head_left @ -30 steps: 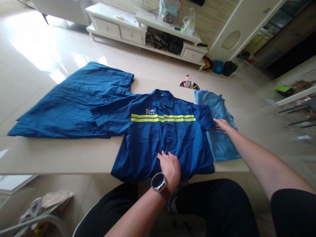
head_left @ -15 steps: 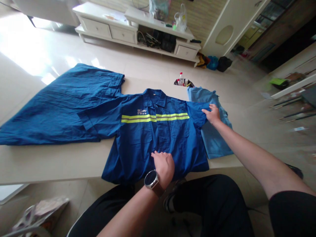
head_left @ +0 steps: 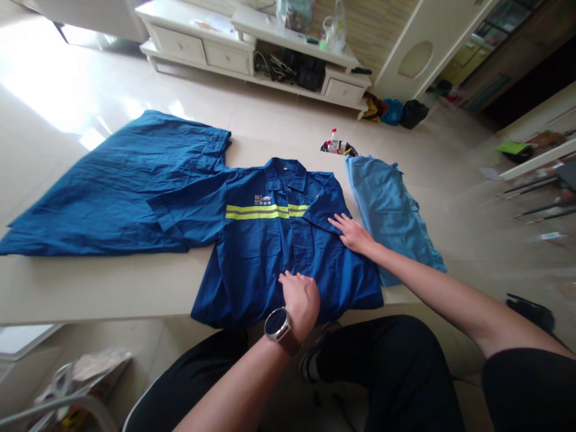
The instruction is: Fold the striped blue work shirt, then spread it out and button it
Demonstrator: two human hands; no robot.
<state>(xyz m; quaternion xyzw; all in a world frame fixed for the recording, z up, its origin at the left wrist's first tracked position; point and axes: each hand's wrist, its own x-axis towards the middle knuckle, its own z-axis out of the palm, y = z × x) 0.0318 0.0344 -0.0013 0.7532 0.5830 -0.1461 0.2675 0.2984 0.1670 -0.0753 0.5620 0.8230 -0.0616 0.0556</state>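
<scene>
We had a blue work shirt (head_left: pixel 265 258) lying face up on the table (head_left: pixel 112 288), our right hand (head_left: pixel 353 234) spread flat on the sleeve (head_left: pixel 324 207) folded across its chest, our left hand (head_left: pixel 299 300) pressed on its front; the other sleeve (head_left: pixel 189 210) lay not yet folded in.

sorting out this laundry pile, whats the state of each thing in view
work shirt: lying flat, buttoned at the collar
shirt sleeve: folded over the chest
trousers: spread flat, creased
light blue garment: lying flat, folded lengthwise
left hand: resting on the shirt
right hand: flat on the shirt
cabinet drawers: shut
</scene>
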